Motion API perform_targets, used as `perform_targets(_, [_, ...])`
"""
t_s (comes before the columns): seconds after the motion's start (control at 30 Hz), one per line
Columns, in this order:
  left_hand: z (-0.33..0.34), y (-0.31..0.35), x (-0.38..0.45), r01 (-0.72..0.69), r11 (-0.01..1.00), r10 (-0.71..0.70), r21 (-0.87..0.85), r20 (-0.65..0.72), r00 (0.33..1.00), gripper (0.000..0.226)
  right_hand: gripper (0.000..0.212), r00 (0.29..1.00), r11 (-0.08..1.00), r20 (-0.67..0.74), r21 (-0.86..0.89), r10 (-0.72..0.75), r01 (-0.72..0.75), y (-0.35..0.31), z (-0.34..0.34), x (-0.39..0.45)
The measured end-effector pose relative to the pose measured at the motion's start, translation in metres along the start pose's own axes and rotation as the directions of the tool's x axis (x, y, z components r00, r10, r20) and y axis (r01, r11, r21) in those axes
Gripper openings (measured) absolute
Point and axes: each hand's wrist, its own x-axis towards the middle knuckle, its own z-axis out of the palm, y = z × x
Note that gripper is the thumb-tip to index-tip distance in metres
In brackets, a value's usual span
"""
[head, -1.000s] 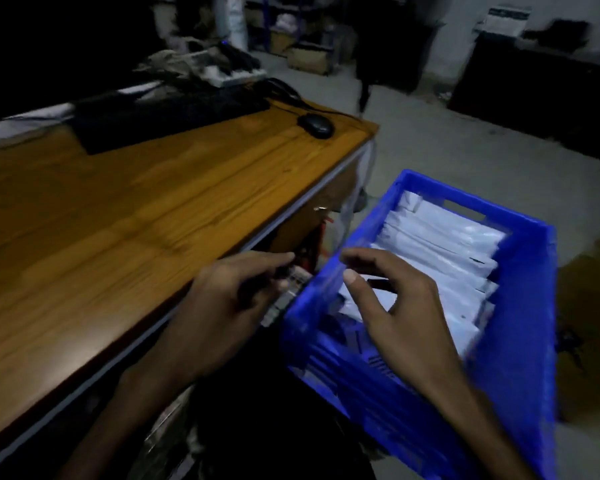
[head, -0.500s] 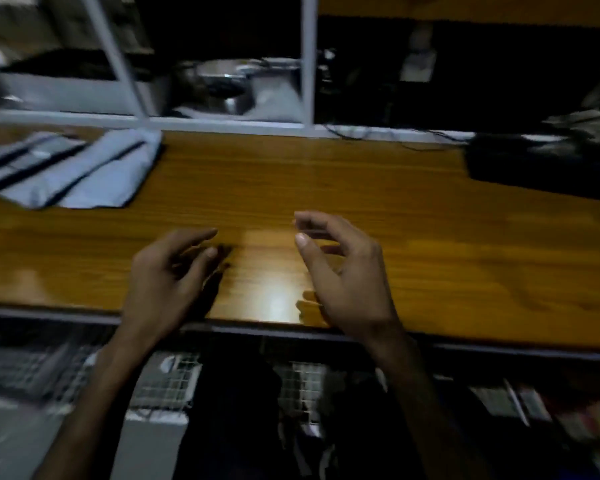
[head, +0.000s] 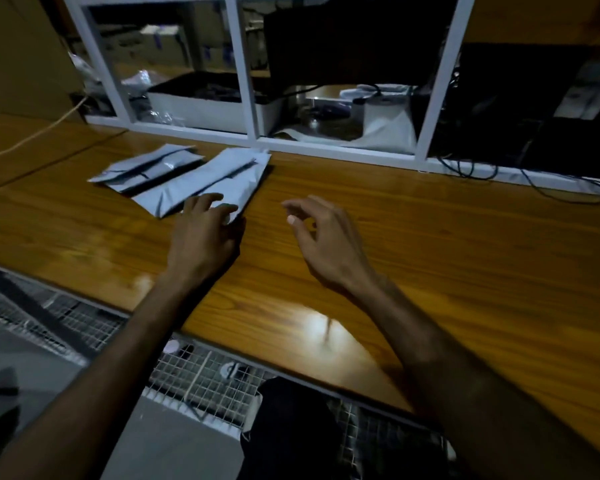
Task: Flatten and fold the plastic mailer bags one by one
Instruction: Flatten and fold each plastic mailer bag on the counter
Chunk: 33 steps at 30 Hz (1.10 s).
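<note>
At the far left a pale cable trails across the wooden table toward the back corner. Next come the folded mailer bags: a far bag lying flat, and just beside it, partly overlapping, a near bag, both grey-white with a dark strip along the fold (the light is dim, so finer detail is lost). The left hand reaches over the table with its fingers spread and fairly straight; the fingertips lie on the near end of the near bag, touching it and not curled round it. To the right, apart from the bags, the right hand hovers above bare wood with its fingers loosely curled and nothing in them; thumb and forefinger are near each other but not closed. Behind everything a white frame of glass panes runs along the back edge of the table, with a white tray visible through it. At the far right blue cables hang down onto the table's back edge. Below the table's near edge sits a wire mesh shelf.
</note>
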Motion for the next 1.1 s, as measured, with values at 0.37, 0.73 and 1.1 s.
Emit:
perform_targets(0.37, [-0.002,-0.003,0.004,-0.028,0.997,0.024,-0.075,-0.056,0.998,0.014,0.03,0.999,0.999,0.041,-0.05,0.021,-0.019,0.031,0.01,0.015])
perform_targets(0.73, [-0.023,0.029,-0.044,-0.144,0.914,0.1,-0.379,-0.135,0.986,0.027,0.051,1.0,0.991,0.025,-0.132,0.007,-0.003,0.031,0.002,0.014])
perform_targets(1.1, [-0.025,0.052,-0.043,-0.135,0.737,0.063,-0.663,-0.131,0.989,0.011,0.043,0.998,0.948,0.063,-0.317,0.025,-0.003,0.044,-0.048,-0.026])
